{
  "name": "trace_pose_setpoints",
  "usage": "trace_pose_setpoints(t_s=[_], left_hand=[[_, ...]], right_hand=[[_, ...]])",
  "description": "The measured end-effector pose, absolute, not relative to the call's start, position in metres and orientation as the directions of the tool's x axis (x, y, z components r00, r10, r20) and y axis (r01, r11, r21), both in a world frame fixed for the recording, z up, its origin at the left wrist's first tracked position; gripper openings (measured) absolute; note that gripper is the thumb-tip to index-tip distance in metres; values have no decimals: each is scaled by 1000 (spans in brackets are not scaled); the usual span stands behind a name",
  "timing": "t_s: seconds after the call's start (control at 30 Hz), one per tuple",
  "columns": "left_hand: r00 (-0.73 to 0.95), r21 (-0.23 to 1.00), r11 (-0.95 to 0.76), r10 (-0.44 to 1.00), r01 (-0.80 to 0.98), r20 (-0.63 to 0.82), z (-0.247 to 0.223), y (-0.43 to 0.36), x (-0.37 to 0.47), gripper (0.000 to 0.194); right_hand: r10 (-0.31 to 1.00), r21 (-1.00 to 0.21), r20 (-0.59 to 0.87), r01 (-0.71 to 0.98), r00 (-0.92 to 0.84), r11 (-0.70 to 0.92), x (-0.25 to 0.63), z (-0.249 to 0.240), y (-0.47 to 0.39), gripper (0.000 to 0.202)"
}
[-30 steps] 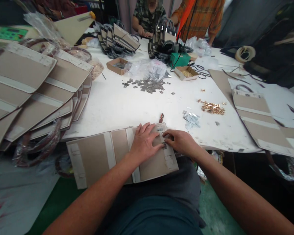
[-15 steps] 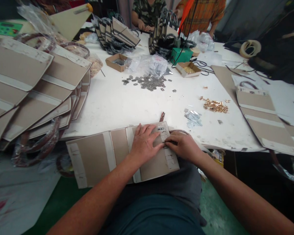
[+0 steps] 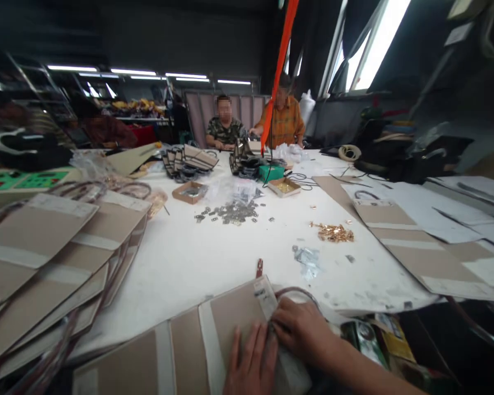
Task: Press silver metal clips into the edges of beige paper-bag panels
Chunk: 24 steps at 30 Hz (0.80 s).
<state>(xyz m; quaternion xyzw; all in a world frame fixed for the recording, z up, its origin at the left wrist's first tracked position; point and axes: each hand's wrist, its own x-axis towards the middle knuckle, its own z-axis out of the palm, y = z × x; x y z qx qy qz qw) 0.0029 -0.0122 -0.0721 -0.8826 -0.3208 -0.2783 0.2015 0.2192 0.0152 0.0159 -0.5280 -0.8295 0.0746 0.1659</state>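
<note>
A beige bag panel (image 3: pixel 230 304) with white strips across it lies at the near table edge, its lower part out of the picture. My left hand (image 3: pixel 250 362) lies flat on it, fingers stretched out. At the panel's right end, my right hand (image 3: pixel 298 329) has its fingers pinched together against the surface; whatever they hold is hidden. A small metal piece (image 3: pixel 260 293) shows on the panel's white end strip above that hand. Beyond the panel's top edge a short brown strap (image 3: pixel 259 267) sticks out, and a brown curved handle (image 3: pixel 302 291) shows behind my right hand.
Similar panels (image 3: pixel 61 241) are stacked at left; another panel (image 3: pixel 399 241) lies at right. On the white table (image 3: pixel 181 263) are silvery plates (image 3: pixel 308 260), gold-coloured fasteners (image 3: pixel 335 232), dark metal plates (image 3: pixel 234 213) and small cardboard boxes (image 3: pixel 284 187). Several people sit or stand beyond.
The view has tilted up, so the table's far side and the room now show. My left hand rests lower in the picture, nearer my right hand, which stays at the panel's right end.
</note>
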Motion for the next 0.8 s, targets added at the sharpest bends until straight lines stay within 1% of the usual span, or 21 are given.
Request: trace_pose_setpoints(t_s=[0.07,0.13,0.2,0.3,0.4,0.43,0.5,0.53,0.57,0.6,0.63,0.67,0.7,0.73,0.8], left_hand=[[609,-218,-695,382,685,695,-82,3,3,42],[598,-245,-691,329,680,731,-84,12,3,37],[605,-275,-693,287,666,742,-81,17,2,33],[613,-294,-711,239,639,753,-76,24,0,27],[625,-305,-718,228,626,746,-73,29,-5,31],[659,-323,-718,246,617,711,-70,28,-7,36],[746,-350,-737,303,578,593,-57,21,-11,49],[785,-329,-763,353,557,510,-48,15,-13,59],[804,-272,-793,404,546,436,-37,8,-14,69],[818,-173,-825,460,537,346,-26,2,-13,83],[806,-43,-823,541,566,241,-14,-3,-12,103],[796,61,-812,581,580,170,-5,-6,-11,113],[790,129,-798,601,588,118,3,-8,-9,114],[791,182,-790,606,586,82,8,-8,-7,112],[798,245,-783,600,573,53,13,-7,-5,106]], right_hand=[[888,-284,276,851,-368,441,217,17,17,14],[868,-276,334,842,-369,464,216,20,16,18],[864,-289,337,832,-374,473,217,25,16,20],[881,-339,276,819,-384,463,217,31,19,21],[894,-382,220,809,-390,447,218,32,23,19],[899,-388,201,811,-389,438,218,32,24,18],[908,-384,165,822,-386,419,219,32,23,16],[911,-376,151,830,-384,412,219,32,23,16],[915,-366,136,839,-380,403,219,32,22,17],[918,-355,122,847,-376,394,220,32,23,18],[923,-351,103,855,-370,382,222,32,23,18],[928,-358,78,858,-365,368,224,33,25,16],[931,-375,54,857,-361,354,226,34,27,14],[934,-417,28,845,-357,336,229,37,28,12],[952,-551,31,790,-304,270,234,48,30,12]])
